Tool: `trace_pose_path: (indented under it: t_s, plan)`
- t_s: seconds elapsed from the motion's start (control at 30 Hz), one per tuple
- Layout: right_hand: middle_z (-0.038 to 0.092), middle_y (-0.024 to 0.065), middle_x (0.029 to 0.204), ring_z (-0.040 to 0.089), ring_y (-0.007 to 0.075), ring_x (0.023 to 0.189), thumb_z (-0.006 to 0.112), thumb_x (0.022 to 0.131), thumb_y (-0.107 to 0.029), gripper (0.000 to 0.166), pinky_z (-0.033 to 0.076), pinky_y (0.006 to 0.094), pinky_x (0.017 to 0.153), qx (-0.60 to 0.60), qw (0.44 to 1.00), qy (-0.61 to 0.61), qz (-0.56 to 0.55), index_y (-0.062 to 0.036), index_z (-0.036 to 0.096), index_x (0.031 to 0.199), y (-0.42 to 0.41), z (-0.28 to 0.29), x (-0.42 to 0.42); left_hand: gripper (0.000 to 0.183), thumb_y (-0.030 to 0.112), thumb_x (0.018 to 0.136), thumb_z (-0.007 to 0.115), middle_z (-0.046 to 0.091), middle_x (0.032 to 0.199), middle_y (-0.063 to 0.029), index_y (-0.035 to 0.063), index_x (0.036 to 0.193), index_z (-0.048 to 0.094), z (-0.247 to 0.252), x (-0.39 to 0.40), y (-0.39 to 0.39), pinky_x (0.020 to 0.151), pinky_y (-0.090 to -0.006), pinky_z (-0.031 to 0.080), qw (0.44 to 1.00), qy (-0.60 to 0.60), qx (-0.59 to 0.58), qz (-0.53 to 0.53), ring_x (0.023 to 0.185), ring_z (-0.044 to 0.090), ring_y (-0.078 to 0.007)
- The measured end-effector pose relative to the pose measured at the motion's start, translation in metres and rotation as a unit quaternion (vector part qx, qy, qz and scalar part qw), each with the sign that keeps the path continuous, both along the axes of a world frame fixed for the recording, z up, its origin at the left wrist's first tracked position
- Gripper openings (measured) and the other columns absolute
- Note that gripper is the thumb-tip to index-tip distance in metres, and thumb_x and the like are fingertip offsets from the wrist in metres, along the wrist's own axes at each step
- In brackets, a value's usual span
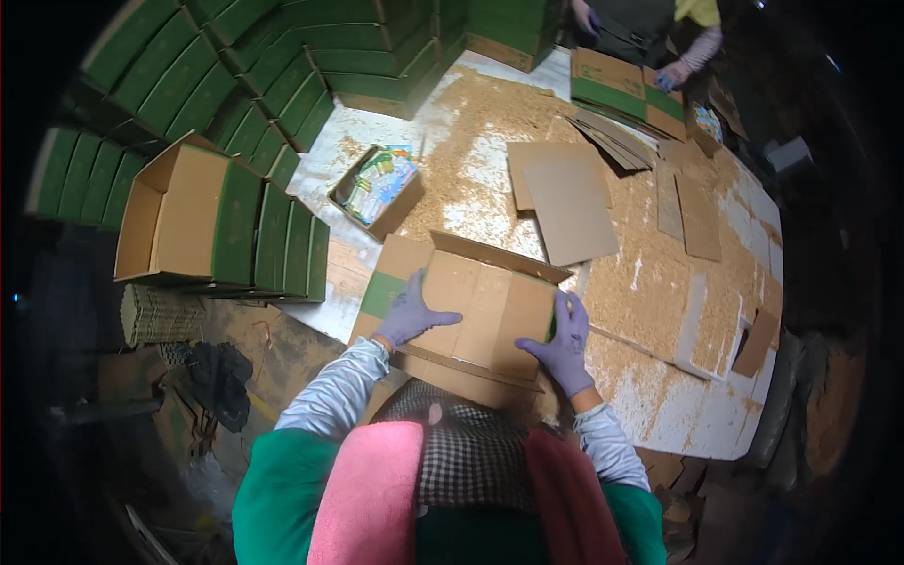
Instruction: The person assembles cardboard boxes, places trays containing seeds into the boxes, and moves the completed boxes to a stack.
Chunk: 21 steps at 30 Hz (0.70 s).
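Note:
A brown cardboard box [470, 311] lies before me at the table's near edge, its inner panels facing up. Its long far flap [498, 256] stands up, and another long flap [466, 374] juts towards my body. My left hand [415, 316], in a purple glove, grips the box's left end with the thumb laid across a panel. At the right end my right hand [565, 342], gloved the same way, holds the edge between thumb and fingers. Under the box's left side shows cardboard with a green band [381, 293]. The undersides of the box are hidden.
Stacked green boxes [191, 78] line the left and back; an open-ended box [191, 212] stands nearer. A small carton [400, 210] holds colourful packets. Loose cardboard sheets [571, 208] and brown crumbs cover the white table [664, 427]. Across it, another person's gloved hand [671, 76] touches flattened cartons [611, 81].

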State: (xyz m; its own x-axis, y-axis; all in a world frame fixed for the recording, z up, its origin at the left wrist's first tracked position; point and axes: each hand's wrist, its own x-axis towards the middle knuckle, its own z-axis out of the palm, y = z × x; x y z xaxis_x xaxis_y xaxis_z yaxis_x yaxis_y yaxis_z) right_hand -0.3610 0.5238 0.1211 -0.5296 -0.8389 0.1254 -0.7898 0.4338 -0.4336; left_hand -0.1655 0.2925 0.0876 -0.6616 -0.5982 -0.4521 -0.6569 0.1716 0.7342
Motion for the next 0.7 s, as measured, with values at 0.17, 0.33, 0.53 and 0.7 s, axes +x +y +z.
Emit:
trace_pose_path:
  t_s: [0.17, 0.33, 0.53, 0.7]
  plan:
    - [0.041, 0.0199, 0.142, 0.035, 0.0302, 0.135, 0.067, 0.087, -0.035, 0.081, 0.028, 0.0395, 0.111, -0.197, 0.886, -0.407, -0.104, -0.0012, 0.026, 0.148, -0.012, -0.020, 0.042, 0.105, 0.043, 0.071, 0.082, 0.044, 0.140, -0.0243, -0.0030, 0.147, 0.026, 0.006, 0.012, -0.015, 0.111, -0.0347, 0.031, 0.990, 0.113, 0.083, -0.006, 0.132, 0.042, -0.0318]
    - [0.047, 0.0143, 0.140, 0.050, 0.0243, 0.124, 0.062, 0.092, -0.023, 0.065, 0.045, 0.0341, 0.102, -0.300, 0.669, -0.675, -0.081, 0.0024, 0.033, 0.144, -0.057, 0.052, 0.035, 0.064, 0.021, 0.084, 0.072, 0.051, 0.136, -0.0167, 0.0020, 0.139, 0.045, 0.141, 0.089, -0.060, 0.108, -0.0338, 0.036, 0.949, 0.315, -0.005, 0.012, 0.125, 0.049, -0.0246]
    - [0.052, 0.0115, 0.130, 0.055, 0.0214, 0.117, 0.056, 0.096, -0.017, 0.045, 0.049, 0.0343, 0.098, -0.387, 0.868, -0.270, 0.153, -0.0025, 0.042, 0.136, -0.214, 0.168, 0.104, 0.079, 0.022, 0.085, 0.074, 0.045, 0.137, -0.0173, -0.0011, 0.145, 0.029, 0.225, 0.288, -0.179, 0.109, -0.0354, 0.031, 0.633, 0.315, -0.503, 0.497, 0.126, 0.044, -0.0263]
    - [0.034, 0.0335, 0.142, 0.044, 0.0371, 0.128, 0.077, 0.076, -0.046, 0.115, 0.034, 0.0353, 0.110, -0.372, 0.733, -0.532, 0.206, 0.0071, 0.005, 0.149, -0.371, 0.209, 0.225, 0.048, 0.020, 0.092, 0.064, 0.054, 0.131, -0.0112, -0.0011, 0.133, 0.050, 0.126, 0.388, -0.280, 0.106, -0.0316, 0.033, 0.841, 0.373, -0.273, 0.282, 0.123, 0.046, -0.0200]
